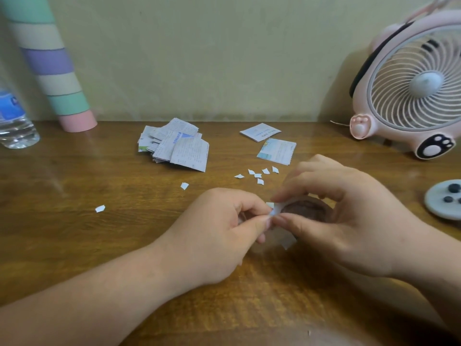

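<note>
Wooden table (74, 245) against pale wall (199, 58)

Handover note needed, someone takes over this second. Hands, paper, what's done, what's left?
Hands: the left hand and right hand both pinch one small paper piece at the fingertips. They hold it over a brown round object that I cannot identify.
Done: about six small white bits lie clustered just behind the hands. Two stray bits lie further left on the wooden table.
Left: finish the held piece. The pile of printed slips and two separate slips at the back look untouched, so they probably come next.
</note>
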`<state>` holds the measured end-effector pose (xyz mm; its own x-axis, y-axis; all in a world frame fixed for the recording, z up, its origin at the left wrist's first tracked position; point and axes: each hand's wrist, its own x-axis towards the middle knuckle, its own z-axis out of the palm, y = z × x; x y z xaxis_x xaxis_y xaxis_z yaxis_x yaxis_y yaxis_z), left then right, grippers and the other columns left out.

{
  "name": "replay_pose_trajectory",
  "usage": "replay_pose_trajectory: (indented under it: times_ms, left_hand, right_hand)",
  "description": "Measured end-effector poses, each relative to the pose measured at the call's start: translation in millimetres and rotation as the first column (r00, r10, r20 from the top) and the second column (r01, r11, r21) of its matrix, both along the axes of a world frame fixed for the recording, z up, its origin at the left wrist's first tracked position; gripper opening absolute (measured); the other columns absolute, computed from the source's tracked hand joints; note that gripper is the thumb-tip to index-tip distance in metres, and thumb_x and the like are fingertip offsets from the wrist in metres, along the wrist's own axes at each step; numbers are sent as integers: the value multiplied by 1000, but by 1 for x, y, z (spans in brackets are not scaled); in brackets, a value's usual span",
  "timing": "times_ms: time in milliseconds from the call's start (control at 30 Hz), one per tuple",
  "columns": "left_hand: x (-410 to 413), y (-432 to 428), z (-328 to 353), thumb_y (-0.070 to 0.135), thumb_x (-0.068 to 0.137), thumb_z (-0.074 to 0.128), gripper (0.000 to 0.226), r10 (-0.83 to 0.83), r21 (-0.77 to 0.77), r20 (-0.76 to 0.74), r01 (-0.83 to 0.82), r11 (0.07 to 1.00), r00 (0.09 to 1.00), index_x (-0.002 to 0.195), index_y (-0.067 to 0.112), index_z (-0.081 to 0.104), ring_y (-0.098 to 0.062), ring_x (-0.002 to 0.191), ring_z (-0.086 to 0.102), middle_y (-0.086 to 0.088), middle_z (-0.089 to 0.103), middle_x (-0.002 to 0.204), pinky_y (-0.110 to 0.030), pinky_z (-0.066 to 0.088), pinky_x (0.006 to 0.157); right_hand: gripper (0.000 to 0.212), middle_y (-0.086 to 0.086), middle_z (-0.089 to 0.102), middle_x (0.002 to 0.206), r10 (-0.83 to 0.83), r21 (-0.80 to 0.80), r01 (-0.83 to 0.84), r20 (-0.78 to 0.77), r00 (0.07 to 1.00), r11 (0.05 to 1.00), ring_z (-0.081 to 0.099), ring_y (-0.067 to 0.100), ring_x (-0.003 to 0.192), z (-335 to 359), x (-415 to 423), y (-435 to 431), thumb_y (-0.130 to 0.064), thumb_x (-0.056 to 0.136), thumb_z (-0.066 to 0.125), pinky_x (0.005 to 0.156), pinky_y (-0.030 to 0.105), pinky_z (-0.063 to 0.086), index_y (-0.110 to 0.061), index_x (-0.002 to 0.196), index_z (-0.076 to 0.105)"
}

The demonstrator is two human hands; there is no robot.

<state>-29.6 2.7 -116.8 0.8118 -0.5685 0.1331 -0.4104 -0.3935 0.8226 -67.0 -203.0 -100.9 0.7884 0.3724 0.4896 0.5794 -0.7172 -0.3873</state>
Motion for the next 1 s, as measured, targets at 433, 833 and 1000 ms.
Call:
replay_pose_trajectory:
  times_ms: [433, 833, 1000]
  left_hand:
    - [10, 4, -5, 10, 78, 54, 32, -232, -362, -398, 81, 929, 887, 99, 13, 78, -16, 32, 25, -15, 43, 40, -22, 21, 38]
    - [29, 18, 2, 6, 72, 55, 52, -547, -613, -753, -88, 785, 366, 124, -3, 61, -7, 25, 26, 5, 26, 34, -16, 22, 34]
    - [29, 15, 4, 13, 73, 57, 45, -486, -568, -782, -125, 814, 390, 114, 0, 70, -6, 24, 26, 5, 29, 34, -15, 19, 33]
  right_hand:
    - [8, -9, 56, 79, -46, -30, 51, 145, 988, 998, 51, 11, 76, -9, 9, 0, -23, 87, 73, 66, 19, 37, -19, 81, 78]
    - [12, 5, 63, 91, 12, -213, 60, 322, 947, 975, 46, 21, 77, -10, 17, 9, -12, 93, 67, 69, 31, 39, -7, 82, 69]
    - [14, 7, 63, 91, 32, -225, 42, 316, 948, 973, 49, 25, 76, -11, 16, 11, -11, 95, 63, 68, 34, 42, -5, 83, 68]
